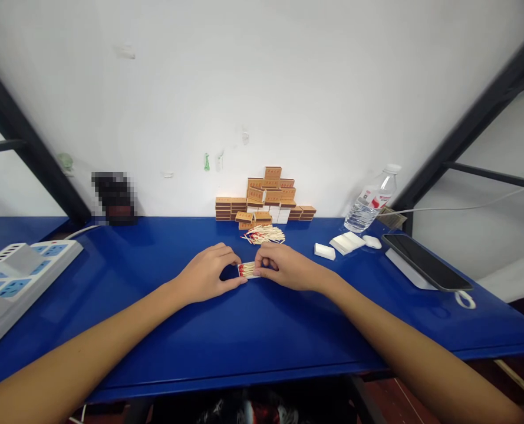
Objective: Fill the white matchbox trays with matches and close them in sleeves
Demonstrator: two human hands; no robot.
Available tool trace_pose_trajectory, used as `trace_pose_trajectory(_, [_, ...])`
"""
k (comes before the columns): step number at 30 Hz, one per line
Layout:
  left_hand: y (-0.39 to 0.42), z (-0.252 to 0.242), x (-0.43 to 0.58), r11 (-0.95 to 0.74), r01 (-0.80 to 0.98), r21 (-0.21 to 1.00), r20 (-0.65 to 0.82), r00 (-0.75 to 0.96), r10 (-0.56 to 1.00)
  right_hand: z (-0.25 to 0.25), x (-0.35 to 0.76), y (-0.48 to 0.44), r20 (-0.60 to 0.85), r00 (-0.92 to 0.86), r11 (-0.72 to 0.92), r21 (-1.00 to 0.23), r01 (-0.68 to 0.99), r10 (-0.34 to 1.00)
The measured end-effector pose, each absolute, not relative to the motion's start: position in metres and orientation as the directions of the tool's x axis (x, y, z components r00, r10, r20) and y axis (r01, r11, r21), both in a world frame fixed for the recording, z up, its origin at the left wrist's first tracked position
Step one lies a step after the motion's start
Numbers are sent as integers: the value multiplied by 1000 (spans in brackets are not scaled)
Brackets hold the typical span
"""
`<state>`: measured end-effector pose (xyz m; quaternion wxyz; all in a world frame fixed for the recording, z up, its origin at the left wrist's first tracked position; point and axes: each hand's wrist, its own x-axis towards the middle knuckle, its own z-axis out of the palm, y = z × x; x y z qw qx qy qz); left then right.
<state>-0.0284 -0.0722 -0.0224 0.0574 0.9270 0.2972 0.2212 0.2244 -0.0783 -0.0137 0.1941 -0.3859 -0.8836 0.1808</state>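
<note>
A small white matchbox tray [256,277] lies on the blue desk, with red-tipped matches [246,269] inside it. My left hand [208,272] holds the tray's left end between thumb and fingers. Curled over the right end, my right hand [286,265] has its thumb and fingers closed on the matches there; its fingertips partly hide them and that end of the tray. Just beyond my hands is a loose pile of matches [268,234], most with red heads toward the left.
Orange-brown matchboxes [273,194] are stacked by the wall. White trays [324,251], a white case [372,242], a water bottle [372,200] and a phone [425,259] on a stand are at right. A power strip [32,282] lies left; a blurred dark object [115,197] stands behind.
</note>
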Motion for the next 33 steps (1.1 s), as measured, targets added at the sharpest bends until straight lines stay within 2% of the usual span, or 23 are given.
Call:
trace_pose_trajectory(8, [-72, -23, -29, -819, 522, 239, 392, 720, 573, -15, 224, -77, 150, -657, 634, -486, 601, 739])
trace_pose_trajectory(17, [-71, -25, -29, -826, 515, 229, 392, 728, 563, -16, 220, -80, 226, -666, 674, -492, 551, 711])
trace_pose_trajectory(24, [-71, -24, -29, -827, 508, 240, 399, 725, 561, -15, 215, -81, 280, -614, 667, -448, 596, 738])
trace_pose_trajectory(28, [-71, -24, -28, -825, 514, 236, 389, 728, 565, -20, 214, -78, 260, -591, 641, -417, 645, 764])
trace_pose_trajectory(33, [-72, -24, -27, -821, 522, 231, 387, 725, 570, -23, 212, -77, 227, -589, 621, -445, 645, 775])
